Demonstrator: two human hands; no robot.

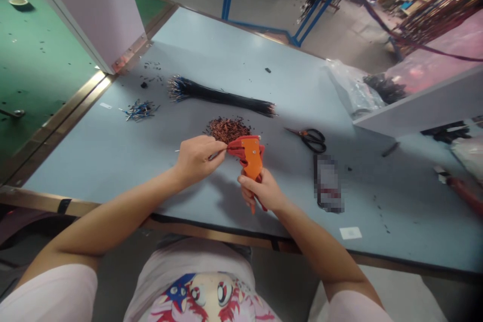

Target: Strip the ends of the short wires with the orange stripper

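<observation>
My right hand (260,190) is wrapped round the handles of an orange and red wire stripper (252,153), whose jaws point left. Fingers of my left hand (199,158) are pinched right at those jaws, on what looks like a thin wire that they mostly hide; a short pale end sticks out left of the hand. Just behind the tool lies a heap of small copper-coloured and black scraps (226,128). Farther back is a long bundle of black wires (222,95) with bared ends.
A small pile of blue-and-silver pieces (139,109) lies on the left. Black-handled scissors (313,140) and a blurred-out rectangular object (329,183) lie right of my hands. Upright panels stand at left (90,5) and right (422,95), a clear plastic bag (354,90) beside the latter.
</observation>
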